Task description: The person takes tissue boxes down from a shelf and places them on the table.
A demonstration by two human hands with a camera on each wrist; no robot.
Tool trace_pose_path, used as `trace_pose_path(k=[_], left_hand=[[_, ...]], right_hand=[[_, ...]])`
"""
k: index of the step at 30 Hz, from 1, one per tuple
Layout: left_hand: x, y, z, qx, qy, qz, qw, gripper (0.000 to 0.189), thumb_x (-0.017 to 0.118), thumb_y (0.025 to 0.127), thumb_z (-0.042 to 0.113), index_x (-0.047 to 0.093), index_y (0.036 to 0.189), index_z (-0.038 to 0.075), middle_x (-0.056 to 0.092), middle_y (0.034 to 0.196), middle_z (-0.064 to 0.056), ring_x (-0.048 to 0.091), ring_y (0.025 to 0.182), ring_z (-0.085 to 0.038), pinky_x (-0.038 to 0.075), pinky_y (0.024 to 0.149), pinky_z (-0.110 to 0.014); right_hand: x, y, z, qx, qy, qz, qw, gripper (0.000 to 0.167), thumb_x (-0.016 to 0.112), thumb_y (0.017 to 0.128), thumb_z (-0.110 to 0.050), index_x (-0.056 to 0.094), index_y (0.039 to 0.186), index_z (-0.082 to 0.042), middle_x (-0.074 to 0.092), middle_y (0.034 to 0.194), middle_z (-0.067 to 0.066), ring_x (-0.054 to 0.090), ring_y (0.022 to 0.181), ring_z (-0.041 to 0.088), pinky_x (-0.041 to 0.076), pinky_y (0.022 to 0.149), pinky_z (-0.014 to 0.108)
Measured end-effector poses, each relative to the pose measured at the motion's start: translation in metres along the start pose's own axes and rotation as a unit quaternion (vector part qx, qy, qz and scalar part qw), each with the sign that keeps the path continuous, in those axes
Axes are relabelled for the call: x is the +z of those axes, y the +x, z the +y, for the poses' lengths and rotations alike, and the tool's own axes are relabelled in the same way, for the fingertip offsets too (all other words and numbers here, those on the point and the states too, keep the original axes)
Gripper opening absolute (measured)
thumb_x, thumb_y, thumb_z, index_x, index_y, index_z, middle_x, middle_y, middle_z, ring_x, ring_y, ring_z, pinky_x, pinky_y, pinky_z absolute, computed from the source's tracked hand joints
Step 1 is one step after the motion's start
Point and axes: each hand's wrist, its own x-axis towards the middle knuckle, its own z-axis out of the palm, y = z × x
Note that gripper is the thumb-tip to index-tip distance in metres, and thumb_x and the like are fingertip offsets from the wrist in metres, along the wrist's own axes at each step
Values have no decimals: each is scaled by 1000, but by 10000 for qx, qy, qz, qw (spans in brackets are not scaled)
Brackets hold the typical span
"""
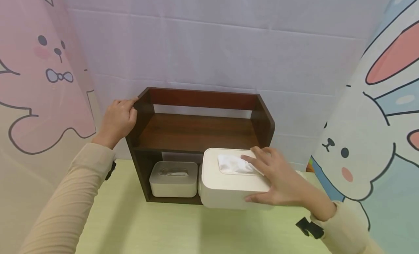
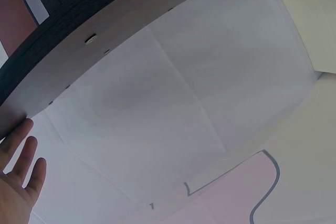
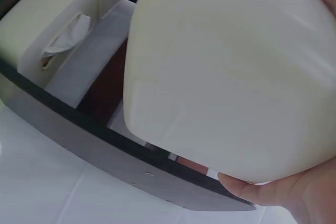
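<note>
White tissue box [image 1: 229, 184], centre-right | right hand [image 1: 276, 177] grasps it | left hand [image 1: 118, 118], unclenched, touches brown shelf [image 1: 196, 129], centre-left | one-sided grip could let box tilt, knocking shelf

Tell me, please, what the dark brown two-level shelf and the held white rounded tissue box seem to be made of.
Dark brown two-level shelf: probably wood or wood-look board, with a satin finish; faint streaky grain shows.
Held white rounded tissue box: likely moulded plastic, slightly glossy; soft highlights cross its smooth surface.
</note>
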Motion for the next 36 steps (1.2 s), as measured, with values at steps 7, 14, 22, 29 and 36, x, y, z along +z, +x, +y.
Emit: trace_pose_path(k=[7, 14, 22, 29, 36], left_hand=[[-1, 0, 1, -14, 34, -3, 10000, 44, 29, 92, 13, 52, 127, -1, 56, 122, -24, 47, 106, -44, 36, 93, -56], [-1, 0, 0, -20, 49, -11, 10000, 44, 29, 92, 13, 52, 126, 0, 56, 122, -24, 48, 106, -43, 36, 93, -55], [-3, 0, 1, -48, 56, -82, 9999, 44, 29, 92, 14, 51, 127, -2, 55, 123, -24, 47, 106, -43, 36, 95, -53], [-3, -1, 0, -54, 47, -44, 10000, 43, 29, 92, 13, 51, 126, -2, 55, 122, -25, 47, 105, -44, 36, 94, -53], [-1, 0, 1, 0, -72, 65, 10000, 43, 31, 91, 13, 53, 125, -2, 57, 120, -24, 48, 104, -43, 37, 92, -53]], right_hand=[[22, -29, 0, 279, 94, -100, 9995, 88, 65, 65, -67, 40, 138, -23, 42, 137, 21, 37, 116, 36, 41, 82, 59], [49, -57, 4, 348, 28, 104, 9993, 88, 67, 63, -66, 45, 135, -20, 46, 133, 20, 41, 113, 34, 37, 82, 57], [79, -84, 16, 386, -257, 296, 9985, 87, 68, 59, -67, 51, 129, -18, 50, 127, 17, 45, 108, 33, 37, 79, 51], [103, -107, 25, 602, -228, 84, 9979, 87, 69, 58, -66, 52, 128, -18, 51, 126, 19, 45, 108, 35, 34, 81, 50], [126, -130, 42, 630, -175, 199, 9977, 88, 70, 57, -66, 54, 126, -14, 52, 125, 21, 46, 105, 36, 34, 79, 51]])
